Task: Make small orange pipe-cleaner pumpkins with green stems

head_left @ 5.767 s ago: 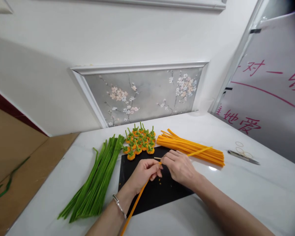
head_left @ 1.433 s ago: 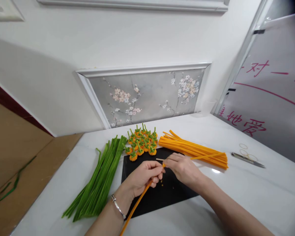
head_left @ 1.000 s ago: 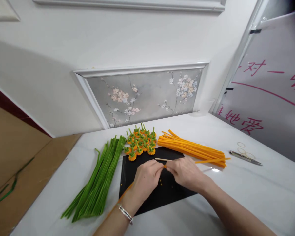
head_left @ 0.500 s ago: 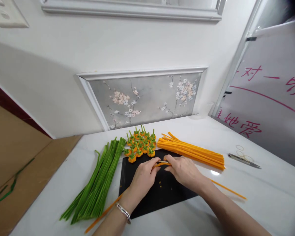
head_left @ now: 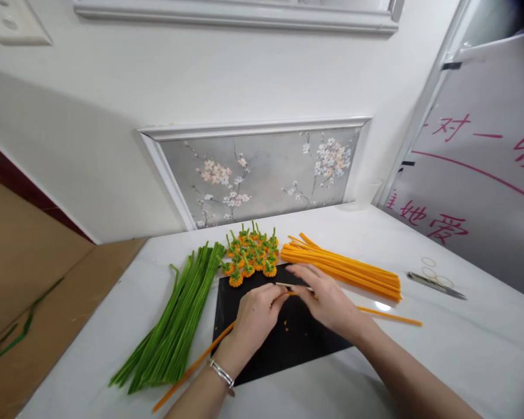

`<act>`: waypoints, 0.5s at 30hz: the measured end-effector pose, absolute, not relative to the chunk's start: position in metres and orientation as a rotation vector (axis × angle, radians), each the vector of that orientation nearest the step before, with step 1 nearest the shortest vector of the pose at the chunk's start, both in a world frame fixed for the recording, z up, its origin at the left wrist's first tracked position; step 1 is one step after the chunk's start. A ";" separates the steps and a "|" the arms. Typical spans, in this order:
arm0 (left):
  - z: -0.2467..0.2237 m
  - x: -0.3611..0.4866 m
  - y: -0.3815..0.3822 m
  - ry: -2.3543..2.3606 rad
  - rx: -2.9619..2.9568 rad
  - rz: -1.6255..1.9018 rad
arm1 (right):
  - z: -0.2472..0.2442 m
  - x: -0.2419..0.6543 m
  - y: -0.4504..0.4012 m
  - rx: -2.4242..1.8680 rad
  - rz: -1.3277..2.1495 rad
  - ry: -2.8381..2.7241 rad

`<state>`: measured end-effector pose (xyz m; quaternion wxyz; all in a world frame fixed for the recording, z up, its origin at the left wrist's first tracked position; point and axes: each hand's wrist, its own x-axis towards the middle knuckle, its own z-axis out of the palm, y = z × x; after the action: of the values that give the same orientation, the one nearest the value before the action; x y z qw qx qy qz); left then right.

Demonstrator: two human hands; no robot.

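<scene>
My left hand (head_left: 257, 311) is closed in a pinch on an orange pipe cleaner (head_left: 192, 368), whose long tail runs back beneath the wrist. A thin pale stick (head_left: 283, 285) juts from the same fingertips toward the right hand. Facing it, my right hand (head_left: 325, 299) has its index finger lifted away from the thumb, and the thumb is close to the stick and the pipe cleaner. The pipe cleaner's other end shows right of that hand. Both hands are over a black mat (head_left: 283, 355) with small orange bits on it.
Green pipe cleaners (head_left: 179, 320) lie bundled at left, orange pipe cleaners (head_left: 344, 267) at back right. Several small orange pumpkins (head_left: 248, 256) with green stems stand behind the mat. Tweezers (head_left: 436, 285) and thin rings (head_left: 428, 272) lie far right. A cardboard piece (head_left: 82, 285) borders the left.
My right hand has loosened its pinch, with the index finger raised off the stick. The right tail of the orange pipe cleaner has swung upward and inward. My left hand keeps its hold.
</scene>
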<state>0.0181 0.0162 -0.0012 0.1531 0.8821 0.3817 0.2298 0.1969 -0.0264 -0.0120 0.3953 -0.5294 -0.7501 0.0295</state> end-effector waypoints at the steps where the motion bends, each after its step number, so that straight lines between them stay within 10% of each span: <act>1: -0.001 0.018 0.016 1.092 2.519 0.672 | -0.013 0.194 -0.027 -1.332 0.116 -1.966; 15: -0.006 0.016 0.019 0.784 2.689 0.734 | -0.002 0.196 -0.032 -1.557 -0.126 -2.214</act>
<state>0.0155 0.0191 -0.0057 0.1229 0.9216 0.2686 0.2517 0.1955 -0.0323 -0.0023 0.2144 -0.5614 -0.7980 -0.0454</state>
